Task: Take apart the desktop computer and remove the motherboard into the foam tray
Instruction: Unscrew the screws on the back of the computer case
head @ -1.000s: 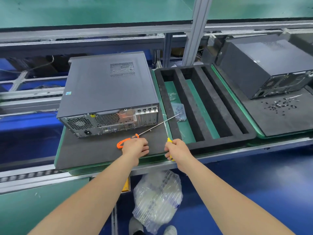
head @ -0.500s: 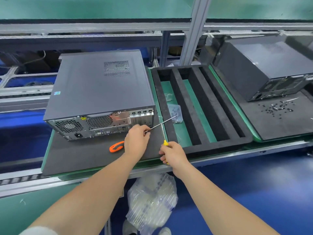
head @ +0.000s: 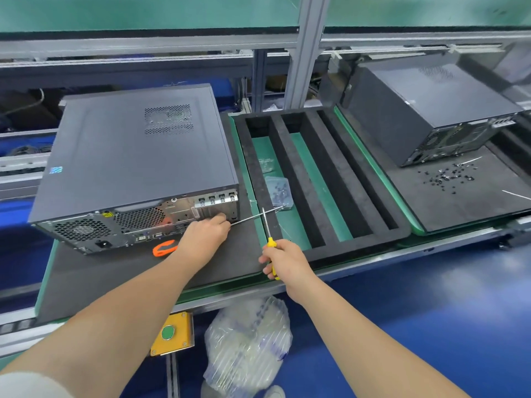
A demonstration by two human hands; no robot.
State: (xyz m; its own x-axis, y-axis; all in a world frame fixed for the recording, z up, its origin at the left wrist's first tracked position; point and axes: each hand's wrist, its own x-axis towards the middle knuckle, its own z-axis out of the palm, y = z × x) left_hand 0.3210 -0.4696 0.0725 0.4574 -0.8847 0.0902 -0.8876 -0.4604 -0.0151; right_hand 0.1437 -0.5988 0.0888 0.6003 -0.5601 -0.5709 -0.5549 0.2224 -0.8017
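Note:
The dark grey desktop computer (head: 138,156) lies on its side on a black mat (head: 94,277), closed, rear panel facing me. My left hand (head: 204,239) reaches to that panel, fingertips touching it below the expansion slots. Under the hand lies an orange-handled screwdriver (head: 163,249), its long shaft pointing right. My right hand (head: 284,259) grips a yellow-handled screwdriver (head: 270,243), tip pointing away from me. The black foam tray (head: 373,173) with long slots sits right of the computer.
A small clear bag of screws (head: 278,191) lies in the tray's left slot. A second computer (head: 425,110) and loose screws (head: 445,176) are at right. A metal post (head: 304,53) rises behind. A yellow button box (head: 171,333) and plastic bag (head: 250,340) hang below.
My left hand left the orange screwdriver's handle and moved forward to the computer's rear panel. My right hand lifted the yellow screwdriver slightly. The view shifted closer.

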